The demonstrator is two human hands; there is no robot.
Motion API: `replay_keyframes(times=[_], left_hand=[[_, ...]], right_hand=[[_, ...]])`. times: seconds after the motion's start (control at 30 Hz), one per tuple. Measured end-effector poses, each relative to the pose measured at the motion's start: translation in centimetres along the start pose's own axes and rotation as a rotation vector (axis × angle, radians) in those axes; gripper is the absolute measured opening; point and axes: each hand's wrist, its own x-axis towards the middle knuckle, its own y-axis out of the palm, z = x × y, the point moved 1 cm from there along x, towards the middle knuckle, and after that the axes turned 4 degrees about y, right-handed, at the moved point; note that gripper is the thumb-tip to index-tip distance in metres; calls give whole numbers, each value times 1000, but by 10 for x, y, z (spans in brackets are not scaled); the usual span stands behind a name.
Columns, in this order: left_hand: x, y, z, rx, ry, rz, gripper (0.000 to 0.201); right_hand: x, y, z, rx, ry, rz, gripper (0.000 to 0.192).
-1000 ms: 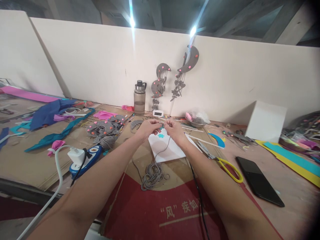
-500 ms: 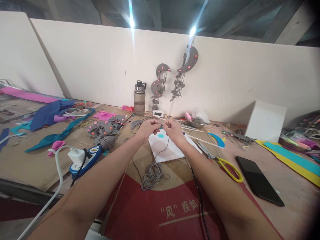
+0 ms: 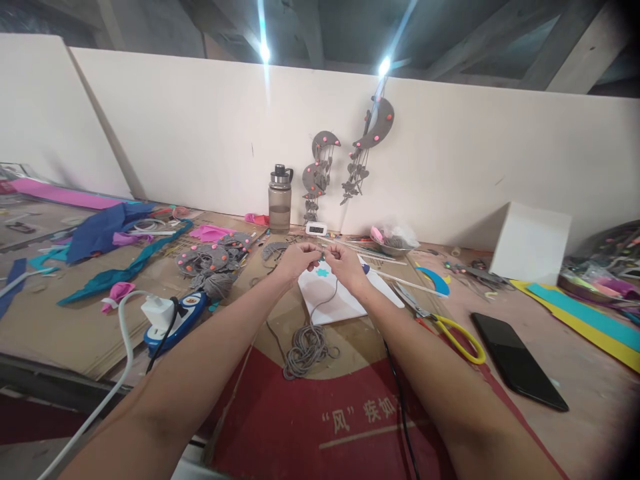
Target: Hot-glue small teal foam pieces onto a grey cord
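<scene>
My left hand [image 3: 295, 259] and right hand [image 3: 345, 263] meet at the frame's centre, fingertips pinched on the grey cord [image 3: 327, 293] above a white sheet [image 3: 340, 303]. The cord drops to a loose coil [image 3: 307, 347] on the desk [image 3: 575, 373]. Yellow-handled scissors [image 3: 453, 333] lie right.

Two ceiling lamps [image 3: 385, 65] glare above me, streaking white across the lens. My bench [image 3: 575, 360] is evenly bright, shadows soft. The wide lens bends the wall [image 3: 200, 133], and the right corners darken and blur.
</scene>
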Motion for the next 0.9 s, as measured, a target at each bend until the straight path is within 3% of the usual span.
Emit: replay_keyframes(times=[0.4, 0.53, 0.77, 0.9], left_hand=[[4, -3, 12, 91, 24, 1, 4], [3, -1, 13, 26, -16, 19, 6], [6, -4, 18, -160, -41, 154, 34], [6, -5, 22, -137, -77, 138, 28]], right_hand=[[-1, 2, -5, 4, 70, 11, 17], [1, 1, -8, 30, 95, -4, 17], [4, 0, -15, 152, 152, -54, 19], [5, 3, -19, 193, 164, -97, 20]])
